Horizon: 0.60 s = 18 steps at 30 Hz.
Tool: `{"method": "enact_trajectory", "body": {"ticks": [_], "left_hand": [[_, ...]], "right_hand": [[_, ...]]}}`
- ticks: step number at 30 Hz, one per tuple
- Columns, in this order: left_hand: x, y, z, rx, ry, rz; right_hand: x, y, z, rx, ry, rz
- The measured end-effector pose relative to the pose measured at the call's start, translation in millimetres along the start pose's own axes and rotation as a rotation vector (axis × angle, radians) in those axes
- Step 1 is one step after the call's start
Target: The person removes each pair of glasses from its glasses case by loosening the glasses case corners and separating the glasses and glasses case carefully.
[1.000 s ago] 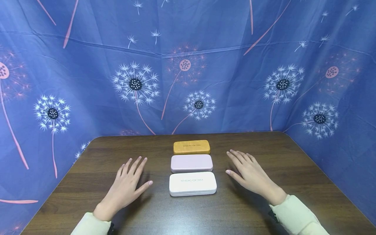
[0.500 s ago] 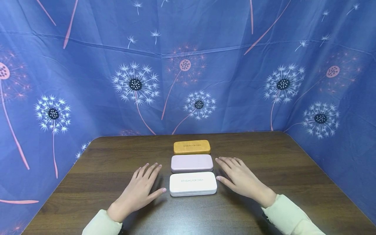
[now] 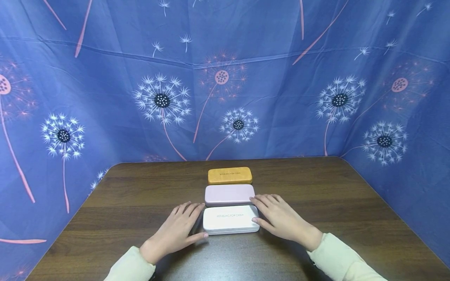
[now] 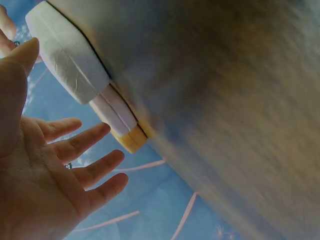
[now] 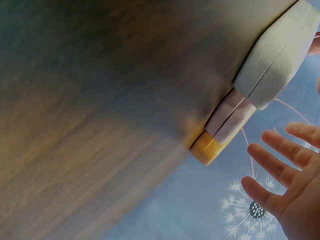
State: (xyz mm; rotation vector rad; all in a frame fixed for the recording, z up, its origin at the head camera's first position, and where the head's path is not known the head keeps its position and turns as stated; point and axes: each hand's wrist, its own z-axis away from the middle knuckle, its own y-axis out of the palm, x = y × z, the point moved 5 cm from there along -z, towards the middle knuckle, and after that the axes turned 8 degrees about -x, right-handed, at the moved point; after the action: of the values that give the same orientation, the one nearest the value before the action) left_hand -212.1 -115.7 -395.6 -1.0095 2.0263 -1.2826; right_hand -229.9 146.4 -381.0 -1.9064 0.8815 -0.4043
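Note:
Three glasses cases lie in a column, lids down, on the wooden table. The white case [image 3: 230, 220] is nearest, the pale lilac case [image 3: 229, 194] sits behind it, and the yellow case [image 3: 230, 175] is farthest. My left hand [image 3: 175, 230] is beside the white case's left end, fingers spread and extended. On the other side, my right hand [image 3: 286, 218] hovers at the white case's right end, its fingertips overlapping the case corners in the head view. Both wrist views show extended fingers with no case gripped; whether the fingertips touch the white case, I cannot tell.
The brown wooden table [image 3: 140, 187] extends to both sides of the cases. A blue dandelion-print cloth [image 3: 281, 128] hangs behind the table and along its sides.
Both hands have moved inward from the two sides and slightly nearer the body, closing in on the white case. The three cases have stayed in place.

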Motion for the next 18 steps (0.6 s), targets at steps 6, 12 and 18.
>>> {"method": "enact_trajectory", "body": {"ticks": [6,12,18], "left_hand": [[-5.2,6.2,-0.6,0.042,0.027,0.013],[-6.6,8.3,-1.5,0.04,0.036,0.0],[-5.5,10.7,-3.4,0.035,0.035,-0.007]], "right_hand": [[5.3,5.3,-0.3,0.022,-0.017,-0.011],[7.3,10.6,-0.2,0.04,-0.027,-0.014],[8.7,13.3,0.3,0.061,-0.041,-0.016]]}}
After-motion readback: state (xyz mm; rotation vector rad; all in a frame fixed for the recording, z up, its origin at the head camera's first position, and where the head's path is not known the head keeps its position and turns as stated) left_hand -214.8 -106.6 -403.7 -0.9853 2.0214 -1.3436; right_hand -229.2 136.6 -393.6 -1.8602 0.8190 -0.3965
